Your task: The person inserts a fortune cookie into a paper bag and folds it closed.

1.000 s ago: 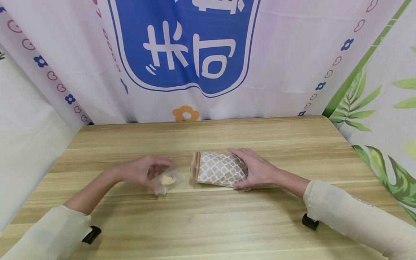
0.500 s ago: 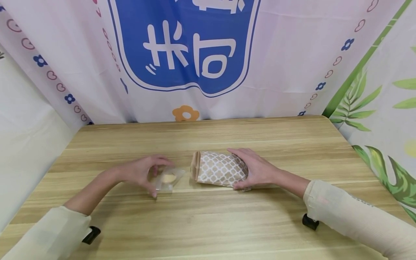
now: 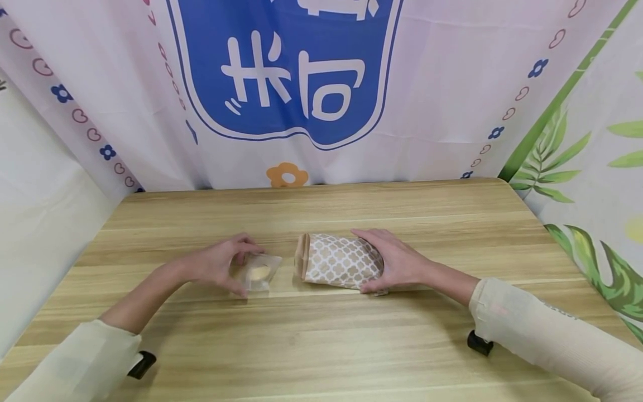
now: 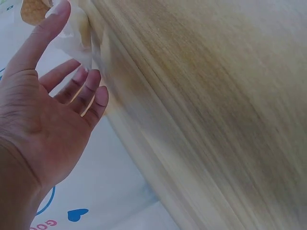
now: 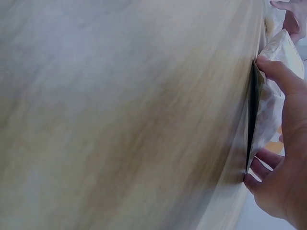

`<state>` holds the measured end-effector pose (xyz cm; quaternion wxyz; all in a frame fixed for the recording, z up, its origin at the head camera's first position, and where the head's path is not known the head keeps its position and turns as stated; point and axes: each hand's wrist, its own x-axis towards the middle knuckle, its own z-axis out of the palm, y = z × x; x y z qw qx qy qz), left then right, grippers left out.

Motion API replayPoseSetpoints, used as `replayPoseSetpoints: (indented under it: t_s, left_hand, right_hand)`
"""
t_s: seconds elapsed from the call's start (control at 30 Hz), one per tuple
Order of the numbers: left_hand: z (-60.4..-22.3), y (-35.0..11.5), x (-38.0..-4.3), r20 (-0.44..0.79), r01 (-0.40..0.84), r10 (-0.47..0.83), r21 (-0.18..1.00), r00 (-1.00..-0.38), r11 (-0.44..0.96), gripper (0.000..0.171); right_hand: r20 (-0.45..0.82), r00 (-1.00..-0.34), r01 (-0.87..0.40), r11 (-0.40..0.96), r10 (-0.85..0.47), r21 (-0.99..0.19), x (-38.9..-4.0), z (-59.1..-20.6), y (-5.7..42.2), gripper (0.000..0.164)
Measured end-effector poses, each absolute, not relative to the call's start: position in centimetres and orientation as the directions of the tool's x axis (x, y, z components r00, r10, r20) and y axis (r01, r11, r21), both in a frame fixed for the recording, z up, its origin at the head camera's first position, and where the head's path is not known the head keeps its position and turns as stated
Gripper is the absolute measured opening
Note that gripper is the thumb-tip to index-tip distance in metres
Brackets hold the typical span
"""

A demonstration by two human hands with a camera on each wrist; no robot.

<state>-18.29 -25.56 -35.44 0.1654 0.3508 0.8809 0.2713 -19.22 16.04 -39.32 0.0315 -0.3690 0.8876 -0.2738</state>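
A small clear packet (image 3: 263, 271) holds a round, pale yellow piece that looks like a biscuit. My left hand (image 3: 217, 264) holds the packet's left side between thumb and fingers; in the left wrist view the packet (image 4: 76, 38) shows between thumb and fingertips. To its right lies a brown paper bag (image 3: 342, 261) with a white lattice pattern, its left end folded. My right hand (image 3: 399, 261) grips the bag's right end, thumb on the near edge and fingers on the far one. The right wrist view shows the bag (image 5: 268, 115) flat, one edge slightly raised. What is inside is hidden.
Both things lie on a wood-grain table (image 3: 321, 346). A printed cloth (image 3: 432, 111) with a blue badge hangs behind its far edge. Leaf-patterned cloth (image 3: 593, 167) stands at the right, plain white cloth (image 3: 40, 184) at the left. A narrow gap separates packet and bag.
My left hand has turned the packet and shifted it slightly away from me, so it lies flatter and straighter. The right hand and the paper bag have not moved.
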Motion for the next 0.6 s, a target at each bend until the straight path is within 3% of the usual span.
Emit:
replayPoseSetpoints:
  t_s: [0.6]
  left_hand:
    - [-35.75,-25.12,-18.46,-0.019,0.554,0.673,0.550,-0.740,0.625,0.085]
  right_hand:
    - [0.154,-0.748,-0.621,0.599,-0.645,-0.506,-19.25,-39.14,16.01,0.108]
